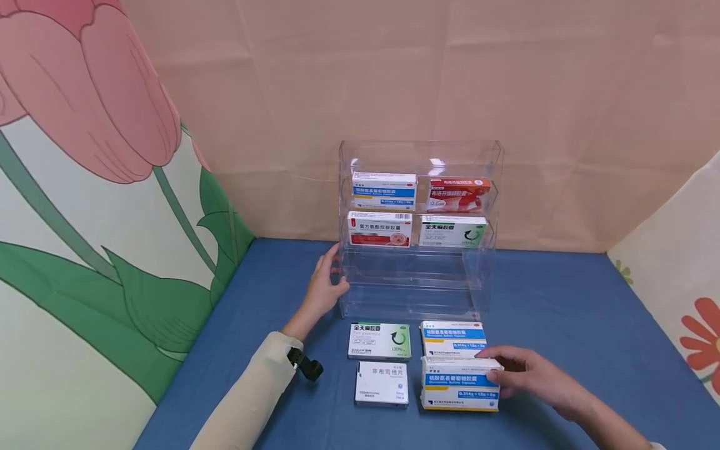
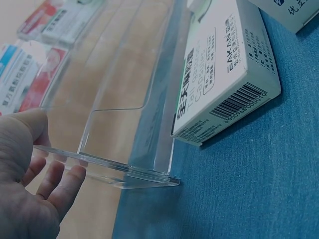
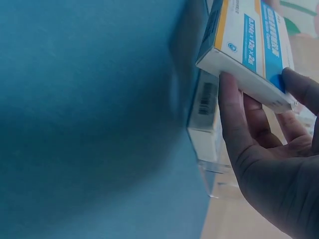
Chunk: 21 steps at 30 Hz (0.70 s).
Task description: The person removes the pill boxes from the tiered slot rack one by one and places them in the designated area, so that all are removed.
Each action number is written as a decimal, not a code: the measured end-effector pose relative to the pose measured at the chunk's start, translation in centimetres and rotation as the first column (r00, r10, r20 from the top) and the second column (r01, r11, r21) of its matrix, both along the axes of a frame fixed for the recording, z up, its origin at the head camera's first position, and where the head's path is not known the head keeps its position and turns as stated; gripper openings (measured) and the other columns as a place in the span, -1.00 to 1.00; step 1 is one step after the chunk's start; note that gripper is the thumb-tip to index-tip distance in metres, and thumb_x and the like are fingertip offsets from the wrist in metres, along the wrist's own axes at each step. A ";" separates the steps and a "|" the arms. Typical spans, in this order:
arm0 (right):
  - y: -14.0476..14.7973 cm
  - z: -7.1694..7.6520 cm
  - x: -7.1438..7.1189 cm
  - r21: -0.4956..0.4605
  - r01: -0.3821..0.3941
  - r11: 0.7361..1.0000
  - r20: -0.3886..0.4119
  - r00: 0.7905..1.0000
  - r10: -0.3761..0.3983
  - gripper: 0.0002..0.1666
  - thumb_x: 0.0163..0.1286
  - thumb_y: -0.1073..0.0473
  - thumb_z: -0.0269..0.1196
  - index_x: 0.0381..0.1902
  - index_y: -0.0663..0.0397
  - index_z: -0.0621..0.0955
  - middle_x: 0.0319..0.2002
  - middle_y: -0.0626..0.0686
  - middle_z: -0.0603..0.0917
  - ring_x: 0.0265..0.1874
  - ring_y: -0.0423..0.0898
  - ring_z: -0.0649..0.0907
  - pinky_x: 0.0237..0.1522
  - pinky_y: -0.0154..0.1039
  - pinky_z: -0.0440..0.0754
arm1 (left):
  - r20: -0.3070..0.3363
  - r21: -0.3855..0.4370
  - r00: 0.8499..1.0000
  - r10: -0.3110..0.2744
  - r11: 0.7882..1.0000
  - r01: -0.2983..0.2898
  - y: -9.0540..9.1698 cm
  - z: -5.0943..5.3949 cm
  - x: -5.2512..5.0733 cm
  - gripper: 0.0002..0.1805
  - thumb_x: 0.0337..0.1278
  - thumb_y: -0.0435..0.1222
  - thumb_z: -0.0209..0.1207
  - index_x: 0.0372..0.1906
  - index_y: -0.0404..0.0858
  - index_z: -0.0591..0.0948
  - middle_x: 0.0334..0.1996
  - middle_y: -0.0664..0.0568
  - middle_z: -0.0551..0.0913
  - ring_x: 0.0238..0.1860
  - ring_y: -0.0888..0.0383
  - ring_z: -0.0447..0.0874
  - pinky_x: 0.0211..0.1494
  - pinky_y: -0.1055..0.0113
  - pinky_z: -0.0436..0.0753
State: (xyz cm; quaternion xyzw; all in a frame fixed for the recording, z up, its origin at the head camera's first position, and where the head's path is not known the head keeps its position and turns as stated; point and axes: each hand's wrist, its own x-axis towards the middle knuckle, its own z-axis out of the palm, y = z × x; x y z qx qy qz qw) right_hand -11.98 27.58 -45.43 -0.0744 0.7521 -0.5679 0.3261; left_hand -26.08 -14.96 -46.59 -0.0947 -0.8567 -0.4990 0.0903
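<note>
My right hand point(image 1: 525, 375) grips a blue-and-white medicine box point(image 1: 460, 389) by its right end, thumb on the front. In the right wrist view the held medicine box point(image 3: 249, 42) is tilted and raised off the cloth. Behind it lies a matching blue-and-white box point(image 1: 452, 337), partly covered. My left hand point(image 1: 323, 284) holds the left side wall of a clear plastic display rack point(image 1: 405, 269). The left wrist view shows the thumb on one side of the rack's wall point(image 2: 114, 164) and the fingers on the other.
On the blue cloth, a green-and-white box point(image 1: 379, 341) and a white box point(image 1: 381, 383) lie before the rack. Its upper tiers hold a blue-and-white box point(image 1: 385, 191), a red box point(image 1: 458, 195), a red-and-white box point(image 1: 379, 229) and a green-and-white box point(image 1: 452, 232).
</note>
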 end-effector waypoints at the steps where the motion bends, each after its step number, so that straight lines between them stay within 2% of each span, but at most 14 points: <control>1: 0.0 -0.2 0.1 -0.010 -0.009 1.000 0.014 1.000 0.009 -0.47 0.49 0.06 0.21 0.33 0.18 0.52 0.15 0.18 0.63 -0.04 0.07 0.65 -0.07 0.01 0.69 | 0.000 0.001 1.000 0.000 1.000 0.000 0.0 0.0 0.0 -0.05 0.04 -0.51 0.17 0.58 0.01 0.16 0.25 -0.13 0.39 0.15 -0.12 0.52 0.03 -0.03 0.60; 9: 0.6 -1.2 0.6 -0.070 -0.051 0.996 0.087 0.995 0.057 -0.50 0.52 0.11 0.17 0.32 0.23 0.50 0.12 0.19 0.66 -0.05 0.08 0.69 -0.07 0.03 0.70 | -0.001 0.000 1.000 -0.010 1.000 0.010 0.0 0.1 0.2 -0.06 0.07 -0.51 0.16 0.58 -0.01 0.15 0.26 -0.15 0.37 0.16 -0.13 0.51 0.02 -0.03 0.62; 14: 0.9 -1.7 0.6 -0.026 -0.037 0.999 0.087 0.995 0.040 -0.44 0.51 0.09 0.18 0.37 0.23 0.47 0.15 0.21 0.64 -0.06 0.08 0.69 -0.06 0.06 0.70 | 0.002 -0.006 1.000 -0.005 1.000 0.005 0.0 0.1 0.1 -0.06 0.07 -0.50 0.17 0.58 0.02 0.15 0.26 -0.13 0.38 0.16 -0.11 0.51 0.02 -0.02 0.61; 21: 1.1 -1.6 0.2 0.103 -0.019 0.994 0.012 1.000 0.018 -0.38 0.47 0.00 0.24 0.38 0.18 0.49 0.22 0.25 0.57 -0.06 0.05 0.64 -0.12 0.01 0.71 | -0.001 -0.009 1.000 -0.003 1.000 0.003 0.0 0.1 0.2 -0.06 0.07 -0.50 0.17 0.59 0.01 0.15 0.26 -0.13 0.39 0.15 -0.11 0.52 0.02 -0.03 0.61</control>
